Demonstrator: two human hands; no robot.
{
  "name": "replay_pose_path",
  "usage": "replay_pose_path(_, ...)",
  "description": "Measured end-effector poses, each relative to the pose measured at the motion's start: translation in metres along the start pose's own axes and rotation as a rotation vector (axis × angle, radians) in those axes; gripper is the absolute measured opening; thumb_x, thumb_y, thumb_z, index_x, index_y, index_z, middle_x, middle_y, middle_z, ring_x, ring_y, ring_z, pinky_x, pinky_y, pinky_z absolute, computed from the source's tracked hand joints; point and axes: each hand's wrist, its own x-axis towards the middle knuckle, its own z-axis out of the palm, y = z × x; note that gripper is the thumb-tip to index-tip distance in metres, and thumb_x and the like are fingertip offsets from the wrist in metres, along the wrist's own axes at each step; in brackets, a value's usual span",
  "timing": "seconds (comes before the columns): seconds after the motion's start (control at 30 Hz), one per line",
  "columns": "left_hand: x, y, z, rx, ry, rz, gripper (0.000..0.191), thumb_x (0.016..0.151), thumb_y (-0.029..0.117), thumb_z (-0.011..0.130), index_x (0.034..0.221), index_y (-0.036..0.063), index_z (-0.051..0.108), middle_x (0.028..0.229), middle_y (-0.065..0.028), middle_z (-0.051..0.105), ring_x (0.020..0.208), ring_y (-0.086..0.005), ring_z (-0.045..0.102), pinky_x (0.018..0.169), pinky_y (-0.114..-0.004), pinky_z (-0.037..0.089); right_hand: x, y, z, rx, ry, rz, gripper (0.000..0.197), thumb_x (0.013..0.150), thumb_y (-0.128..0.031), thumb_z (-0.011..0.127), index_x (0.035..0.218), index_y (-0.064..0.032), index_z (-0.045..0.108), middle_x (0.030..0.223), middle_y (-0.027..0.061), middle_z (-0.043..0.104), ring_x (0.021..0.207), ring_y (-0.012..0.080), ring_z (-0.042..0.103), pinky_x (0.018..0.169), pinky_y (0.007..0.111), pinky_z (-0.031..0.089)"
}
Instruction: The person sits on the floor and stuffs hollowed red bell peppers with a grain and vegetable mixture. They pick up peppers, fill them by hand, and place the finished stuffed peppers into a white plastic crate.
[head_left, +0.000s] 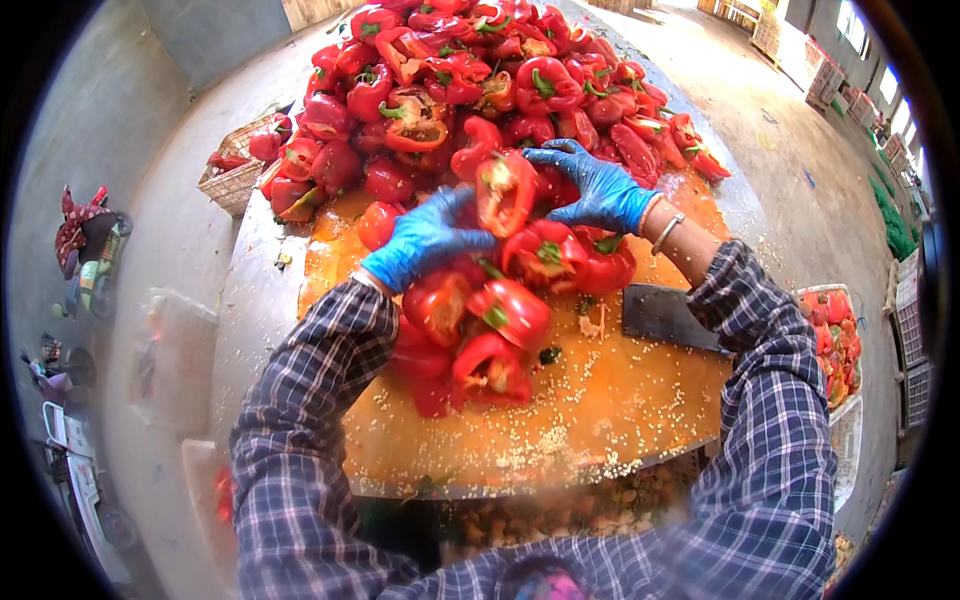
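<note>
My left hand (427, 236), in a blue glove, curves against red bell peppers at the near edge of a large heap (465, 82). Its fingertips are partly hidden behind them. Facing it, my right hand (596, 189), also gloved in blue, has its fingers spread and bent over peppers. Between the two hands stands a cut pepper half (507, 193), slightly blurred, its pale core showing. Whether either hand grips a pepper or only pushes is unclear. Closer to me lie several cut peppers (510, 311) on an orange-stained board (585, 405). A broad cleaver blade (667, 315) rests beside my right forearm, its handle hidden.
Seeds and pepper scraps (592, 322) litter the board, which lies on a metal table (259, 262). A wicker-like crate (229, 180) stands at left, and a crate of peppers (832, 337) at right. Below the near edge are blurred scraps (570, 510). Small vehicles (90, 255) stand far left.
</note>
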Motion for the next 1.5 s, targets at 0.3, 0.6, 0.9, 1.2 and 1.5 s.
replay_pose_path(0.3,-0.022,-0.004,-0.008,0.797,0.249,0.145,0.083,0.071,0.057,0.076,0.142,0.0238,0.048,0.143,-0.0183,0.042,0.128,-0.0370,0.045,0.108,-0.045,0.037,0.087,0.065,-0.055,-0.047,0.560,0.200,0.090,0.068,-0.046,0.082,0.143,-0.0162,0.043,0.132,0.0168,0.058,0.124,0.0287,0.054,0.101,0.037,0.044)
replay_pose_path(0.6,-0.031,-0.020,0.000,0.798,0.260,0.095,0.056,0.079,0.028,0.078,0.130,0.0158,0.060,0.136,-0.0163,0.048,0.120,-0.0299,0.054,0.094,-0.037,0.048,0.013,0.079,0.001,0.121,0.341,0.129,0.042,0.078,-0.009,0.073,0.115,-0.0132,0.056,0.102,0.0010,0.061,0.098,0.0121,0.058,0.088,0.026,0.046)
replay_pose_path(0.9,0.012,0.035,0.062,-0.192,0.371,0.064,0.058,0.091,0.028,0.065,0.139,0.0026,0.046,0.117,-0.0099,0.062,0.102,-0.0162,0.058,0.087,-0.028,0.046,0.027,0.005,-0.008,0.547,0.356,0.353,0.085,0.068,-0.039,0.083,0.133,-0.0023,0.043,0.124,0.0180,0.060,0.113,0.0300,0.060,0.098,0.038,0.046)
replay_pose_path(1.2,0.037,0.043,0.081,0.021,0.445,0.118,0.055,0.084,0.030,0.070,0.129,0.0029,0.053,0.117,-0.0132,0.060,0.106,-0.0233,0.057,0.091,-0.035,0.045,-0.026,0.002,-0.026,0.109,0.347,0.398,0.075,0.066,-0.040,0.079,0.130,-0.0093,0.054,0.118,0.0203,0.063,0.107,0.0348,0.062,0.094,0.041,0.049)
replay_pose_path(1.5,0.003,0.014,0.069,-0.272,0.344,-0.161,0.050,0.091,0.030,0.060,0.135,0.0105,0.046,0.108,-0.0045,0.060,0.089,-0.0172,0.060,0.066,-0.037,0.053,0.043,-0.043,0.013,0.161,0.347,0.900,0.089,0.067,-0.053,0.075,0.138,-0.0135,0.040,0.125,0.0212,0.060,0.112,0.0372,0.061,0.093,0.045,0.049)
